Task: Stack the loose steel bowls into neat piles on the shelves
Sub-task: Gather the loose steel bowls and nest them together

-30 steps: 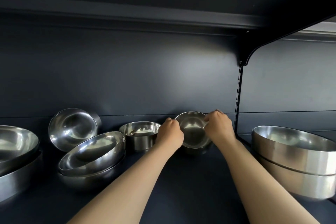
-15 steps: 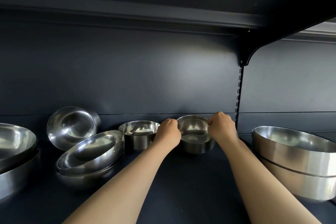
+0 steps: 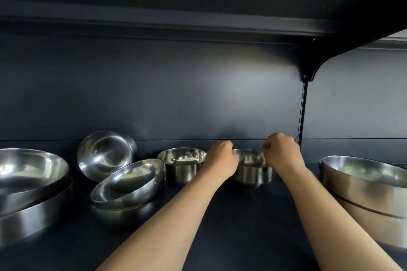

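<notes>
At shelf (image 3: 242,226) rear, small bowl (image 3: 253,171) is clamped at its rim by both hands' fingers, left hand (image 3: 221,158) and right hand (image 3: 283,154); nesting into neighbouring bowl (image 3: 181,164) is judged next.

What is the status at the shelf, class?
Left hand and right hand both on small bowl rim. Bowl upright on shelf. Second small bowl close beside left hand.
</notes>
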